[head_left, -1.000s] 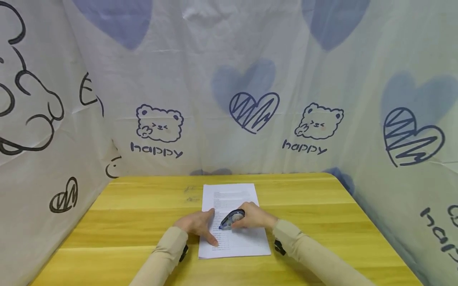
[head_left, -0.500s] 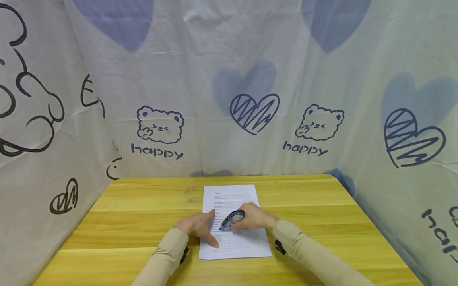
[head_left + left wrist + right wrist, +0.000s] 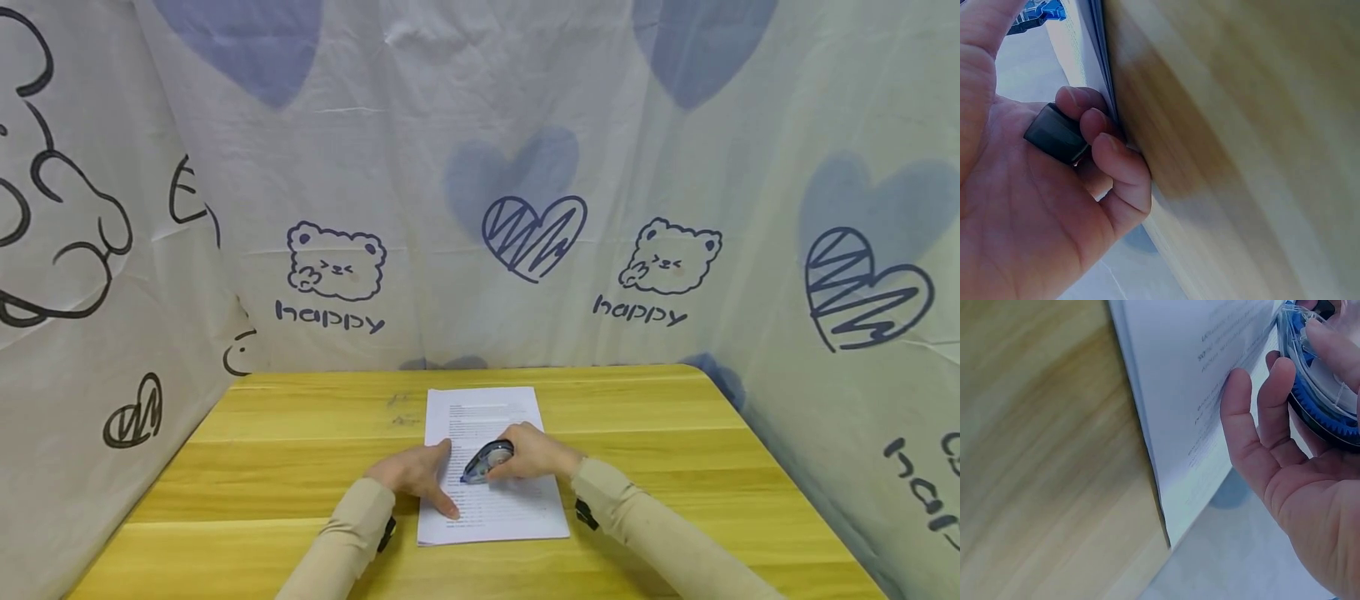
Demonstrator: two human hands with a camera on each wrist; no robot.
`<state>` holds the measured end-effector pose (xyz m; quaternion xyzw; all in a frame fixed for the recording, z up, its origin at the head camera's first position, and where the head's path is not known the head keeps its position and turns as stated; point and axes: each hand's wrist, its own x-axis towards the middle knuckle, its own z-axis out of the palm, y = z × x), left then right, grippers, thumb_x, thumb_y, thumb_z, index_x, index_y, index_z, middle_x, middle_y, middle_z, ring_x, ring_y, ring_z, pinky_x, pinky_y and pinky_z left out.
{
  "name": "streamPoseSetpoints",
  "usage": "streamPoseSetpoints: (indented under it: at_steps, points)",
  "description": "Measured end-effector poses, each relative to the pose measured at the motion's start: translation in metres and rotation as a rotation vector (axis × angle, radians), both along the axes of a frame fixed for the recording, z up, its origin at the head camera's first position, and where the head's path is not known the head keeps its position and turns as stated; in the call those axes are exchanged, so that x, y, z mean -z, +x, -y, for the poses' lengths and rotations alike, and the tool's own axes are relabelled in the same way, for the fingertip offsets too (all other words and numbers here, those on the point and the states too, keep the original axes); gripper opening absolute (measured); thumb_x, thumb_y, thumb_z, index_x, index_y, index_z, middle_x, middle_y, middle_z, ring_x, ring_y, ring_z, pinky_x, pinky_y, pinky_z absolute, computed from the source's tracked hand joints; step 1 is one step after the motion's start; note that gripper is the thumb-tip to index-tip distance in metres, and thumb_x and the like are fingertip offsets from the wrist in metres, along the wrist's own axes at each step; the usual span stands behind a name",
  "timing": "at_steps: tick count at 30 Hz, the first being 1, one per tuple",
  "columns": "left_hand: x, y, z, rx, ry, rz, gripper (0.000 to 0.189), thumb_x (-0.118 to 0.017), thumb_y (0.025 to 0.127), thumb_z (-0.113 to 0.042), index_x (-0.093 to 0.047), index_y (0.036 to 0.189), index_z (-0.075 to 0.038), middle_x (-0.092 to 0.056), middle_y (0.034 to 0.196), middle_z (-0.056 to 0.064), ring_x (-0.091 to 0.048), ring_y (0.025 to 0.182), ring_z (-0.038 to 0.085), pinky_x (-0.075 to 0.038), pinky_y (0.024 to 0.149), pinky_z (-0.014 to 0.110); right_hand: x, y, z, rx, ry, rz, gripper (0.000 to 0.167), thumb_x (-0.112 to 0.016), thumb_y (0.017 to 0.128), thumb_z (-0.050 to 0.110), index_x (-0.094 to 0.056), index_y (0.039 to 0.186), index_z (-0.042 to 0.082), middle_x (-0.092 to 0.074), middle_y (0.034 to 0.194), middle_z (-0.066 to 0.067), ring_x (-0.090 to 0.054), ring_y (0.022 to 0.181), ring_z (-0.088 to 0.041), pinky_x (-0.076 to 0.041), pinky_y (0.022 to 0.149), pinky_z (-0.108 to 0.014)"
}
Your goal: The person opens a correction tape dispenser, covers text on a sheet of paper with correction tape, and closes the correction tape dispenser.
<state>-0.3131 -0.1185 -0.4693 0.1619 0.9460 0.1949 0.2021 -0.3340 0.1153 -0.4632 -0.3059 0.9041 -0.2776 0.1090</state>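
Note:
A stack of printed white paper (image 3: 510,512) lies on the wooden table. My right hand (image 3: 534,452) grips a clear and blue correction tape (image 3: 487,463) between thumb and fingers, its tip down at the printed lines. In the right wrist view a blue toothed wheel shows inside the correction tape's clear case (image 3: 1319,400). At the paper's left edge, my left hand (image 3: 414,472) rests with the thumb on the sheet. Its curled fingers hold a small dark cap-like piece (image 3: 1057,134) against the palm, hidden in the head view.
The yellow wood-grain table (image 3: 262,467) extends around the paper. Faint dark marks (image 3: 403,419) are on its surface left of the stack. A white cloth (image 3: 450,325) printed with hearts and bears hangs behind and at both sides.
Almost nothing differs: the head view shifts slightly after the first frame. Both hands, the correction tape and the paper keep their places.

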Motion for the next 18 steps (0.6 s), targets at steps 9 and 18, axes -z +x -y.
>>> streamPoseSetpoints:
  at_steps: [9,18]
  points:
    - [0.0009,-0.0006,-0.0007,-0.001,0.023,0.009,0.125,-0.091,0.060,-0.046,-0.021,0.155,-0.001,-0.029,0.159,0.019,-0.031,0.145,0.036,-0.025,0.121,0.049,-0.0025,-0.0014,0.0008,-0.005,0.054,-0.070,0.019,-0.084,0.077,0.031,-0.073,0.083,0.016,-0.067,0.069,0.011,-0.056,0.060,-0.004,-0.047,0.059,-0.020]
    - [0.0007,-0.0008,0.0001,0.005,0.026,0.009,0.125,-0.091,0.061,-0.045,-0.021,0.155,-0.001,-0.028,0.159,0.019,-0.031,0.145,0.036,-0.025,0.121,0.049,-0.0057,0.0004,0.0020,0.017,0.085,-0.085,0.021,-0.084,0.076,0.033,-0.074,0.084,0.017,-0.067,0.071,0.012,-0.055,0.067,-0.006,-0.046,0.064,-0.022]
